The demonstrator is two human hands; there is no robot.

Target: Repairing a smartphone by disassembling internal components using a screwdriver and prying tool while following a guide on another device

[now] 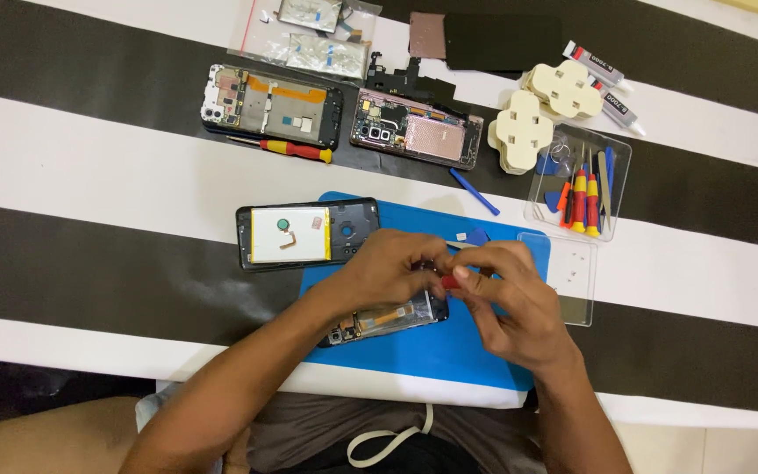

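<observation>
Your forearms come in from the bottom edge and meet over the blue work mat (449, 351). Left hand (388, 268) arches over the opened phone (388, 320) lying on the mat, fingers curled down onto its upper end; whether that grip actually pinches anything, you cannot tell from this view. Right hand (511, 303) sits just beside the left, thumb and fingers pressed together on a red-handled screwdriver (451, 282), tip pointing toward the left hand's fingertips.

Relative to the mat:
- Phone back housing (309, 235) with a white panel overlaps its upper left corner.
- Beyond the housing on the striped bench (89, 158), two more stripped phones (272, 107) (417, 130) lie side by side; a red and yellow screwdriver (296, 149) rests just below the left one.
- Blue pry tool (474, 191) lies past the top edge.
- Clear tool tray (579, 180) stands off the upper right corner, holding more small drivers.
- Cream plastic clips (541, 110) are stacked above the tray.
</observation>
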